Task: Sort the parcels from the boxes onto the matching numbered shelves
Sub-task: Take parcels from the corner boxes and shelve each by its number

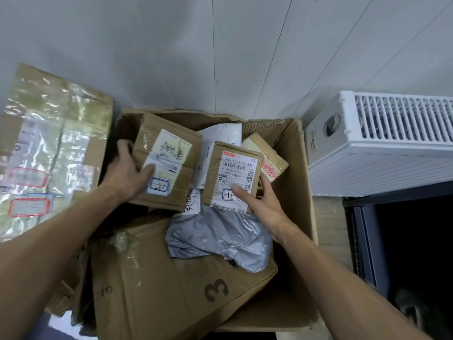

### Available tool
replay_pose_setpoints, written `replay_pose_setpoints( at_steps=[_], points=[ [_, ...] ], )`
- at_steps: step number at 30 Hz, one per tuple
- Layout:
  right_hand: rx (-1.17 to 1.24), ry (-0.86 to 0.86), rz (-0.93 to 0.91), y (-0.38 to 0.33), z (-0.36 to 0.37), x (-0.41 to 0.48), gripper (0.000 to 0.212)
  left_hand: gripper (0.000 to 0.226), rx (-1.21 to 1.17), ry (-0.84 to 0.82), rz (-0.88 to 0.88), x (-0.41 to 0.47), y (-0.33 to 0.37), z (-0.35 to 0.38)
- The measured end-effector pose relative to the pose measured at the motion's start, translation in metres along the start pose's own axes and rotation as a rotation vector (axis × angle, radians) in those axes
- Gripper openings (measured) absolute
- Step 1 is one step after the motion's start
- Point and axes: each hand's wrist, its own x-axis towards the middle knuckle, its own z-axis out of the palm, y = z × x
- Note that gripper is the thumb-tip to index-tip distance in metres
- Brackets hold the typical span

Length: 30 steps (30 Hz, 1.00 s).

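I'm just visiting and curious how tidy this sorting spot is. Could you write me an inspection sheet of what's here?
Surface: wood-look floor beside the open carton that holds the parcels.
Job's things: large brown parcel, small labelled parcel, taped box, white bag and grey bag, all in the open carton.
Clutter: loose cardboard printed 3, lying across the open carton's near side; taped-over carton to the left.
Hands: left hand grips the large brown parcel, fingers round its edge; right hand holds the small labelled parcel, thumb on its label.
Cables: nothing seen.
Surroundings: grey wall; white radiator and dark cabinet on the right.
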Motion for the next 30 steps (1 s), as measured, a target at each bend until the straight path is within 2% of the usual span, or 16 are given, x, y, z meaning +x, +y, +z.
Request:
replay_pose_setpoints(
  at_steps=[2,3,6,7,9,11,15,21,25,28,30],
  points=[
    [0.010,-0.006,0.003,-0.001,0.000,-0.001,0.099,0.060,-0.016,-0.027,0.031,-0.003,0.003,0.003],
    [0.006,-0.004,0.005,-0.002,0.000,-0.001,0.100,0.072,-0.032,-0.054,0.052,-0.004,0.002,0.004],
    [-0.022,0.015,0.013,-0.003,0.001,-0.001,0.103,0.142,-0.029,-0.238,0.181,-0.012,-0.004,0.004],
    [-0.031,0.022,0.016,-0.004,0.001,-0.001,0.103,0.157,0.023,-0.296,0.230,-0.013,-0.009,0.003],
    [-0.039,0.023,0.020,-0.004,0.001,-0.002,0.105,0.166,0.152,-0.341,0.294,-0.011,-0.018,0.001],
    [-0.040,0.020,0.017,-0.004,0.001,-0.003,0.106,0.158,0.247,-0.298,0.330,-0.008,-0.024,-0.001],
    [-0.058,0.015,0.010,-0.004,0.000,-0.003,0.105,0.127,0.307,-0.271,0.487,-0.006,-0.035,0.002],
    [-0.003,0.018,-0.015,-0.005,-0.005,-0.008,0.098,0.115,0.220,-0.179,0.546,-0.008,-0.036,-0.002],
    [0.092,0.136,-0.075,-0.013,-0.011,-0.019,0.093,0.108,0.106,-0.087,0.546,-0.015,-0.016,-0.014],
    [0.129,0.283,-0.101,-0.023,-0.016,-0.025,0.083,0.111,0.042,-0.263,0.599,-0.015,-0.004,-0.033],
    [0.148,0.344,-0.111,-0.026,-0.020,-0.025,0.093,0.110,0.059,-0.403,0.625,-0.016,-0.002,-0.044]
  ],
)
